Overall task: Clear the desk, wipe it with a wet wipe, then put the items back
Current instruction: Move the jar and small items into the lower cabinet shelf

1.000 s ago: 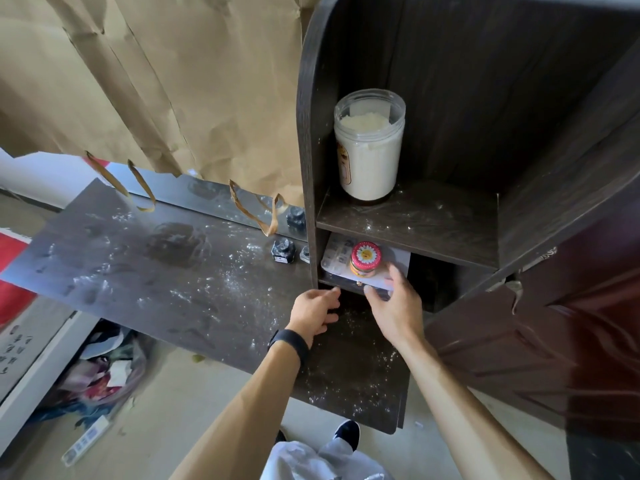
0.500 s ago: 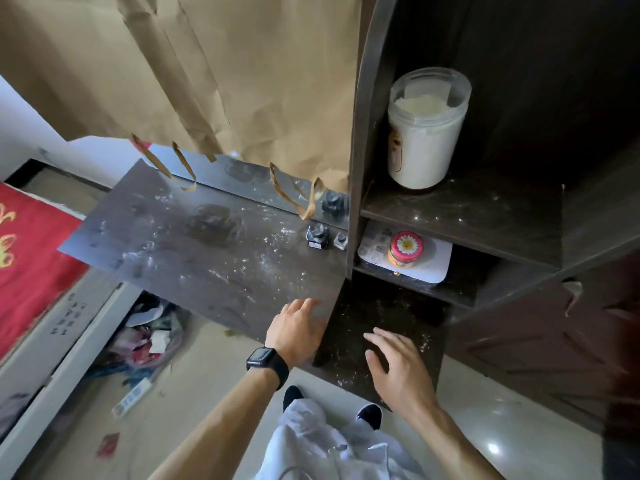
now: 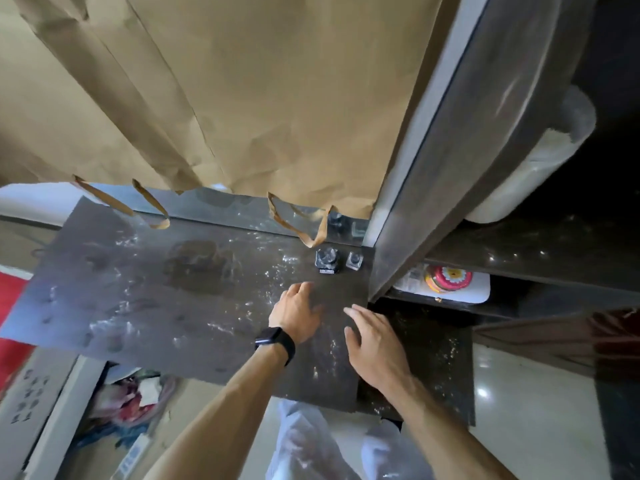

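The dark desk (image 3: 145, 292) is dusty and streaked with white smears. My left hand (image 3: 298, 315), with a black watch on the wrist, hovers over the desk's right part with relaxed fingers and holds nothing. My right hand (image 3: 375, 342) is beside it, fingers spread, also empty. Two small glass bottles, one dark (image 3: 326, 259) and one clear (image 3: 354, 260), stand at the back right of the desk, beyond my left hand. In the lower shelf of the cabinet a red-lidded small jar (image 3: 447, 278) sits on a white flat pack (image 3: 478, 292). A large white jar (image 3: 530, 168) stands on the upper shelf.
Brown paper (image 3: 242, 98) hangs over the back of the desk, torn strips dangling onto it. The cabinet's side panel (image 3: 450, 150) rises right of my hands. Clutter lies on the floor (image 3: 131, 403) under the desk's left; a red cloth (image 3: 10, 306) is at far left.
Both hands have come back out of the lower shelf, leaving the white pack and red-lidded jar there, and now hover over the desk. The view has shifted left and closer.
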{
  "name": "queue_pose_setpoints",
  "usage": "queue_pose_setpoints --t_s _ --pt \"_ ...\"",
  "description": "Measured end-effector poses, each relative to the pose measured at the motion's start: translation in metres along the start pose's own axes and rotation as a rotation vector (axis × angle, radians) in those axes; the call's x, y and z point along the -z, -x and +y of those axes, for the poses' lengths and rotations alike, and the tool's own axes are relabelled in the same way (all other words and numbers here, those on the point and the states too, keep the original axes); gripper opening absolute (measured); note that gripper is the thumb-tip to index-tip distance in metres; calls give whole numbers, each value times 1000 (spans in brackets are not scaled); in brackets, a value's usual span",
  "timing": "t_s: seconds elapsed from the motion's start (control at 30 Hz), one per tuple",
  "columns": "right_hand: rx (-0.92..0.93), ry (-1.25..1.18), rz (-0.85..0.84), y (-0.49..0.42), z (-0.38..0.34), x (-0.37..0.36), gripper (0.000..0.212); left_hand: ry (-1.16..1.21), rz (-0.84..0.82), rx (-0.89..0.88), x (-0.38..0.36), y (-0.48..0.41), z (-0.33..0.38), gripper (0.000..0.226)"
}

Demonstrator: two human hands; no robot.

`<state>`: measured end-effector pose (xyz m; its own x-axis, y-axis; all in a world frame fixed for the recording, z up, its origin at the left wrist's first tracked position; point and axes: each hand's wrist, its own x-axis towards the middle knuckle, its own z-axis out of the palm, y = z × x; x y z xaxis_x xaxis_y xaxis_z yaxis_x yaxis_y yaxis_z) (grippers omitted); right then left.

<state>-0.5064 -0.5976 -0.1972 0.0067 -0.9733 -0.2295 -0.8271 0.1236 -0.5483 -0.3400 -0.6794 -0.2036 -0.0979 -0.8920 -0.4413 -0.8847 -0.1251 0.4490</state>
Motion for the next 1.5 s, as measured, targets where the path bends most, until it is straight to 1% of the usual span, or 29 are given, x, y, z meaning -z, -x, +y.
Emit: queue_pose_setpoints --t_s 0.13,0.2,0.27,0.37,0.43,0.5,0.6,0.67,0.77,0.87,1.0,1.07,1.17,1.27,1.37,1.43,1.5 --pt "-161 9 7 -43 -25 -17 50 73 -22 -83 7 -50 -3 59" --pt "-226 26 77 -63 -33 -25 55 107 -20 -124 7 -69 -3 58" --pt "-278 39 131 -81 -37 -29 63 130 9 -149 6 -85 -2 56" --pt "-346 66 90 -104 -37 -29 81 103 19 -194 5 -96 -4 61" --pt "-390 73 51 -117 -35 -28 83 86 31 -197 5 -95 -7 60" --pt "-418 92 80 -123 -34 -29 74 96 37 -169 6 -90 -13 58" --pt "-413 189 86 -120 -34 -34 43 58 28 -153 11 -78 -22 54" --pt "-410 188 63 -111 -35 -36 32 45 22 -150 16 -70 -29 54" --pt "-407 66 77 -80 -35 -33 30 41 -13 -129 26 -52 -38 52" --pt "-438 -38 79 -35 -33 -22 35 56 -30 -129 34 -30 -45 53" --pt "-480 -132 124 31 -14 -7 39 54 -55 -256 34 -1 -37 54" --pt "-507 -135 131 63 1 3 42 78 -81 -327 29 13 -20 56" --pt "-549 -156 173 102 27 21 44 79 -110 -421 14 31 23 58" --pt "-566 -197 249 130 58 39 42 40 -112 -558 -14 47 80 59" --pt "-545 -209 304 149 88 57 42 26 -109 -612 -44 65 145 59" --pt "-524 -230 329 161 107 69 42 29 -74 -602 -63 75 186 59" --pt "-504 -236 334 171 125 79 42 -48 30 -612 -82 77 220 60"
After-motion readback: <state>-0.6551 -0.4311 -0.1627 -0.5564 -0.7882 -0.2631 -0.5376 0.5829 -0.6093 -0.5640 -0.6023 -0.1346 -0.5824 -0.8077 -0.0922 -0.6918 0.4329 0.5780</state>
